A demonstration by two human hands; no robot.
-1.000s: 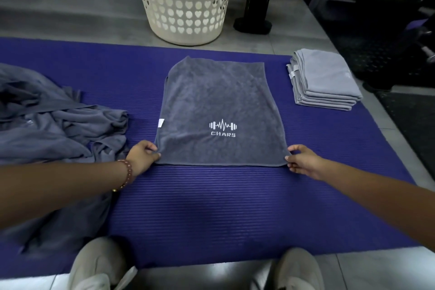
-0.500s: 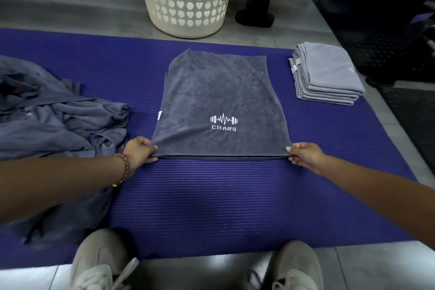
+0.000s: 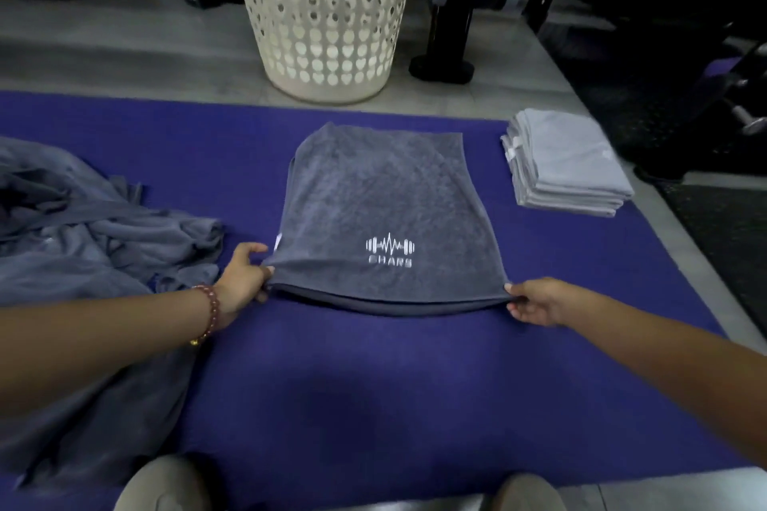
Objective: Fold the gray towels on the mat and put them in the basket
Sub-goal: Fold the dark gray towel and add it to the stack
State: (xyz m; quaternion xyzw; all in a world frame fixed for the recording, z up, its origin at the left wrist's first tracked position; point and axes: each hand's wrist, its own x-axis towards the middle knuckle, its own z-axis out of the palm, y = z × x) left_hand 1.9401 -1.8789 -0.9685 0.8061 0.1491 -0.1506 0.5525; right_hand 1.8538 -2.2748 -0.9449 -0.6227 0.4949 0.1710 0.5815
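Pinching the two near corners of one logo-printed gray towel [image 3: 386,212], the left hand [image 3: 245,278] and right hand [image 3: 535,301] hold its front edge just off the purple mat [image 3: 373,386], fingers clamped on the cloth. One white basket [image 3: 328,33] stands beyond the mat. One folded stack [image 3: 568,166] lies to the right and one rumpled heap [image 3: 95,245] to the left, partly under the left forearm, which wears a beaded bracelet [image 3: 211,311].

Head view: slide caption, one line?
Left hand and right hand pinch near corners of the towel on the mat; folded stack right, basket beyond.
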